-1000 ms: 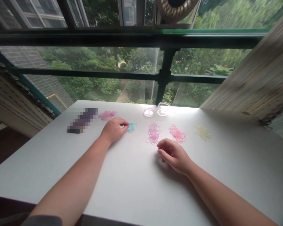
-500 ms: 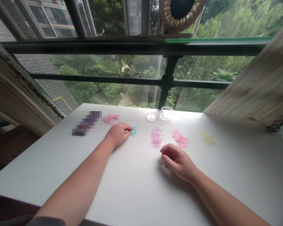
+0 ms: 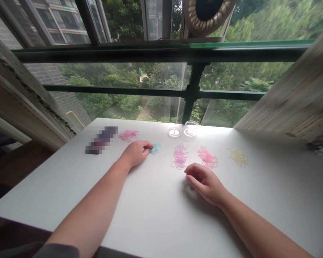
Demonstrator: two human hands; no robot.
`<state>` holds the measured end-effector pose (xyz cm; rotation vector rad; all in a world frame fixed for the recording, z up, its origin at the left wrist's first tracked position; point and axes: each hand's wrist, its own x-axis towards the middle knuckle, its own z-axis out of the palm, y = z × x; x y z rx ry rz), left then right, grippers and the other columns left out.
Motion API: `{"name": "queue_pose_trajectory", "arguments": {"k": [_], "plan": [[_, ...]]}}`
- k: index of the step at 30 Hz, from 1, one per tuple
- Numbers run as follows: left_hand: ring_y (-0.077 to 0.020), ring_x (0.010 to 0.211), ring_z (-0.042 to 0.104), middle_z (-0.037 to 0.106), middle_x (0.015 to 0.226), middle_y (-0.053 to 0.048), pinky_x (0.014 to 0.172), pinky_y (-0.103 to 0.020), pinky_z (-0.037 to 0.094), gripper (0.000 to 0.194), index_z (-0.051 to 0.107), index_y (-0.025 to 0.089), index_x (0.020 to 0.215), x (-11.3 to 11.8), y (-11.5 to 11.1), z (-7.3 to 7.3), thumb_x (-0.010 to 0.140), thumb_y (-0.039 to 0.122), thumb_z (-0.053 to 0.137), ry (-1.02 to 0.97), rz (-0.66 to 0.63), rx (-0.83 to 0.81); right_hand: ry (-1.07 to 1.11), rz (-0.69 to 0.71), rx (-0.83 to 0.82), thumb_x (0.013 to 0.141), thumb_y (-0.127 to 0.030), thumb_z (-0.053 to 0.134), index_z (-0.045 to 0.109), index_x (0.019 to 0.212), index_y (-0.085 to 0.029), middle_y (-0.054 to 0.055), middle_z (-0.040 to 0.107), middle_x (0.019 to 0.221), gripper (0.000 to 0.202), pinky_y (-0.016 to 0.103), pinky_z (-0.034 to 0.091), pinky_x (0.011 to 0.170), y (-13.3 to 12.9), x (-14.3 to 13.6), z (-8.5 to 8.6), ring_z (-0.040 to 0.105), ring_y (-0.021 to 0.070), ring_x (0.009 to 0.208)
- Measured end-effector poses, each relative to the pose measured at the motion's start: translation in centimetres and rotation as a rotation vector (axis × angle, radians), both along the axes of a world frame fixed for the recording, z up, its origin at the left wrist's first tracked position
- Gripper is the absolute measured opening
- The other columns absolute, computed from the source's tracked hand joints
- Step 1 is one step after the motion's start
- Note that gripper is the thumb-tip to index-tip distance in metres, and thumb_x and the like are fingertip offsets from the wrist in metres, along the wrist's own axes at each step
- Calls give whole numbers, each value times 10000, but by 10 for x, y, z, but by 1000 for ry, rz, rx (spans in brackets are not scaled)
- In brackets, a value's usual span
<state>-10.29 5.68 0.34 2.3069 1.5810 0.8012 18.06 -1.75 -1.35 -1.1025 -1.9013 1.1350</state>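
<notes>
Turquoise bands lie in a small pile on the white tabletop, left of and slightly beyond the lilac pile, which serves as reference point throughout.

Hands: left hand is at the near-left side of the turquoise bands, thumb and forefinger bent toward each other at the pile's margin. Whether a band is caught between them cannot be told. Right hand is just to the near-right of the lilac pile, loosely curled, a hollow between thumb and fingers; nothing seen in it.

Progress (judgement): bands appear already sorted by colour. Besides turquoise and lilac: pink pile farther left and beyond, coral-pink pile just right, yellow pile farther right. Piles are apart from one another. No band is seen lifted off the surface; handling of the turquoise looks to be at an early stage. No coloured bands visible in the clear cup or shallow clear dish, both beyond the lilac pile. How much remains cannot be judged.

Edges and room: far edge runs behind cup and dish, near both; near edge is well apart from the lilac pile. Widest open stretch lies on the near side of the lilac pile, between the forearms. Tighter beyond it, where the clear pieces stand. Pixelated dark object bounds the far left.
</notes>
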Motion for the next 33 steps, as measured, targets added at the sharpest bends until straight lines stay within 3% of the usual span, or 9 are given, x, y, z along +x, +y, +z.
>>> {"name": "queue_pose_trajectory", "arguments": {"k": [5,10,20,27,33], "plan": [[-154,651,612,699,816,-15,634,-248,481,281,708,213,872,-5,0,2,685,158,506,90,6,-13,-16,5,8,864,-259,488,518,890,-198,-12,512,679,73,246,435,549,0,1,1,508,114,576],[-171,724,621,688,844,-23,681,-262,482,308,715,231,893,-8,1,1,678,161,505,125,-8,-33,-15,5,14,861,-270,494,524,889,-195,-9,518,683,86,246,436,556,-1,1,1,512,117,588],[-142,771,640,663,985,-49,668,-242,508,278,663,187,930,-6,1,0,719,146,486,-37,-103,-8,-8,2,20,847,-274,506,532,879,-198,-5,516,675,87,252,434,550,0,0,1,500,122,586],[-158,801,649,681,953,-47,688,-259,528,307,660,190,941,-6,0,-1,696,120,489,-65,-75,-26,-13,3,22,853,-280,500,530,882,-199,-1,521,688,92,253,432,550,0,0,0,501,125,593],[-156,842,664,634,1075,-67,728,-269,535,415,598,184,1056,-4,-2,0,679,78,461,-152,-91,-41,-33,14,31,868,-274,479,520,878,-202,-10,506,674,83,254,426,554,0,0,1,493,122,587]]}}
